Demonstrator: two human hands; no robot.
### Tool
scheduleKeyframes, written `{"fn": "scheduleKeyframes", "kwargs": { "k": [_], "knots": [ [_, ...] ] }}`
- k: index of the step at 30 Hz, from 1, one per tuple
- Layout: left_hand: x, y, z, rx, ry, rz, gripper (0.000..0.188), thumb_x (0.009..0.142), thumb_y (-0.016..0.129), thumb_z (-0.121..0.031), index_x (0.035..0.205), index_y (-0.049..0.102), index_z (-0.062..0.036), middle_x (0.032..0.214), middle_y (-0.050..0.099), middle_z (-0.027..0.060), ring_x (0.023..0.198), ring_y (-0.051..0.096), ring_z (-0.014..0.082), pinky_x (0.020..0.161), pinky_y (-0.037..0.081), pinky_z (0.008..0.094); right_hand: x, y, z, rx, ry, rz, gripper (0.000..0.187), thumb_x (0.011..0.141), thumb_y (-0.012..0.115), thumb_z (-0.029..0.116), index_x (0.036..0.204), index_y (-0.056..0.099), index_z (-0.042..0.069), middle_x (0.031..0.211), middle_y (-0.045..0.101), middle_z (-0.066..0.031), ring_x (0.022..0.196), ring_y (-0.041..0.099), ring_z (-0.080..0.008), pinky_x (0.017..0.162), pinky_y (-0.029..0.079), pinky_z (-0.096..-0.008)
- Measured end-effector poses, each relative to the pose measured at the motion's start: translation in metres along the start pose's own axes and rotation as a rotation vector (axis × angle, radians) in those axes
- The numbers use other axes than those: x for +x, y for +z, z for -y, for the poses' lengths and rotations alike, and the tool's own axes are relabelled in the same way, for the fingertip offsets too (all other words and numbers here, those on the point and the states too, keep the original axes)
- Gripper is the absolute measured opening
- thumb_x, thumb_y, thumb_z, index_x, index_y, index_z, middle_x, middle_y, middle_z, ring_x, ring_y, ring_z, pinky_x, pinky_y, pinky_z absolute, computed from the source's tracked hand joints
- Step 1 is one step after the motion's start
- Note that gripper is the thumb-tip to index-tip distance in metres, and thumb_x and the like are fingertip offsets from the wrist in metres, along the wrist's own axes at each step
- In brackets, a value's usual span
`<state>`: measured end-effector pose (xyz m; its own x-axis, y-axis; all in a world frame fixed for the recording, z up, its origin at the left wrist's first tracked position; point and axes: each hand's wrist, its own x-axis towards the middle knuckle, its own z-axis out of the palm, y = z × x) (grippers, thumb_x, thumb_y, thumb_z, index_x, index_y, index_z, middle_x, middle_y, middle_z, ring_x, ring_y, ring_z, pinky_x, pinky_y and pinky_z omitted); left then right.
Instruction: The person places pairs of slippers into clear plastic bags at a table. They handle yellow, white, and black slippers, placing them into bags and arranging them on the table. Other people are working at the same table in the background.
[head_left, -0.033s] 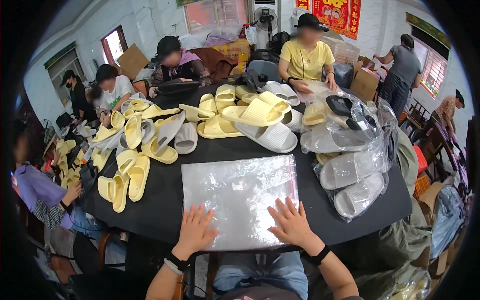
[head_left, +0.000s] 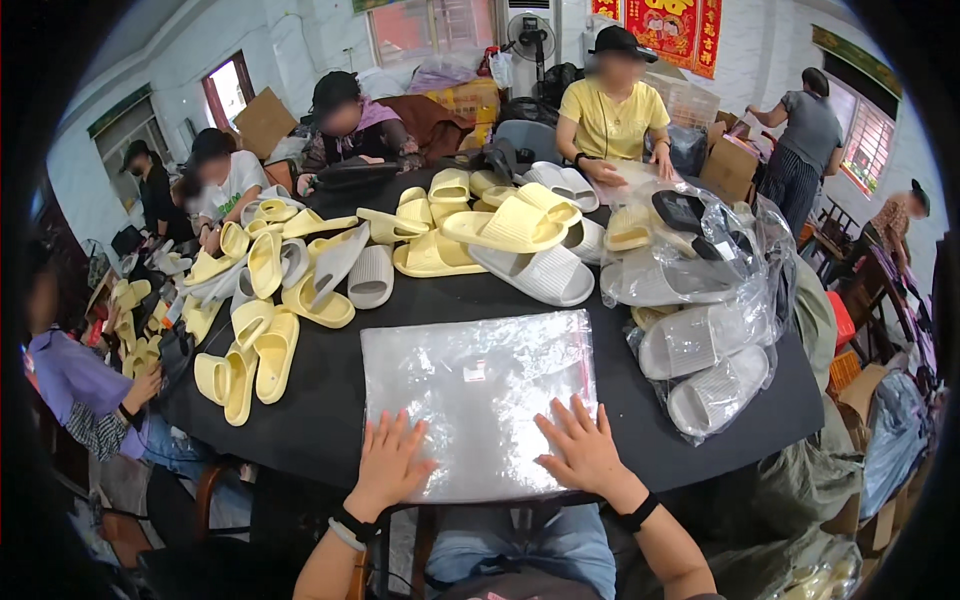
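Note:
A stack of clear plastic bags (head_left: 475,375) lies flat at the near edge of the black table. My left hand (head_left: 393,458) rests open on its lower left corner, fingers spread. On the lower right part, my right hand (head_left: 583,447) lies flat and open too. Neither hand holds anything. Beyond the stack are loose yellow slippers (head_left: 515,222) and grey slippers (head_left: 535,273). More yellow slippers (head_left: 277,352) sit to the left of the stack. To the right, bagged grey slippers (head_left: 715,390) lie in clear plastic.
The black table (head_left: 430,300) curves around in front of me. Across it sits a person in a yellow shirt (head_left: 615,115); others work at the left, including one in a purple top (head_left: 90,375). A cardboard box (head_left: 730,168) stands at the far right.

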<state>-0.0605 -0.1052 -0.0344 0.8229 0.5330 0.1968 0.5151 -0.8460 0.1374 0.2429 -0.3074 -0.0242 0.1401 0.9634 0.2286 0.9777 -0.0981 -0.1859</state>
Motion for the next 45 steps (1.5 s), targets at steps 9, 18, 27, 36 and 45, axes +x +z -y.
{"fn": "scheduleKeyframes", "kwargs": {
  "k": [9,18,27,36,45],
  "knots": [
    [0.003,0.005,-0.007,0.079,0.002,0.023,0.068,0.090,0.055,-0.055,0.143,0.049,-0.0136,0.151,0.038,0.0217,0.141,0.030,0.0460,0.115,0.018,0.0606,-0.002,-0.004,0.001,0.023,0.043,-0.030,0.060,0.093,0.049,0.059,0.145,0.047,0.029,0.151,0.043,-0.0105,0.141,0.035,-0.0376,0.111,0.022,-0.0670],
    [-0.002,0.008,-0.003,0.029,-0.066,0.142,0.075,0.086,0.060,-0.050,0.147,0.044,-0.0095,0.157,0.029,0.0222,0.146,0.021,0.0449,0.117,0.010,0.0593,-0.007,0.006,-0.005,0.060,0.043,-0.069,0.060,0.094,0.049,0.058,0.146,0.046,0.028,0.152,0.042,-0.0098,0.142,0.034,-0.0365,0.111,0.025,-0.0650],
    [-0.002,0.014,0.024,-0.056,-0.108,0.172,0.067,0.087,0.060,-0.038,0.147,0.044,-0.0116,0.155,0.034,0.0199,0.145,0.024,0.0412,0.118,0.013,0.0548,-0.008,0.019,-0.008,0.116,0.030,-0.095,0.061,0.096,0.046,0.057,0.148,0.043,0.024,0.153,0.039,-0.0098,0.142,0.032,-0.0371,0.112,0.023,-0.0647],
    [0.004,0.007,0.005,0.025,-0.035,0.094,0.055,0.100,0.046,-0.033,0.148,0.042,-0.0072,0.153,0.039,0.0177,0.142,0.030,0.0393,0.118,0.017,0.0514,-0.012,0.021,-0.011,0.103,0.040,-0.108,0.061,0.098,0.041,0.057,0.147,0.043,0.022,0.153,0.040,-0.0087,0.143,0.032,-0.0368,0.112,0.023,-0.0651],
    [0.003,0.007,-0.009,0.151,-0.105,0.126,0.058,0.099,0.043,-0.038,0.146,0.043,-0.0049,0.151,0.042,0.0188,0.140,0.034,0.0393,0.115,0.022,0.0523,-0.013,0.015,-0.004,0.201,0.045,-0.139,0.062,0.091,0.054,0.056,0.142,0.050,0.020,0.147,0.047,-0.0113,0.139,0.035,-0.0387,0.113,0.019,-0.0661]
  ]
}}
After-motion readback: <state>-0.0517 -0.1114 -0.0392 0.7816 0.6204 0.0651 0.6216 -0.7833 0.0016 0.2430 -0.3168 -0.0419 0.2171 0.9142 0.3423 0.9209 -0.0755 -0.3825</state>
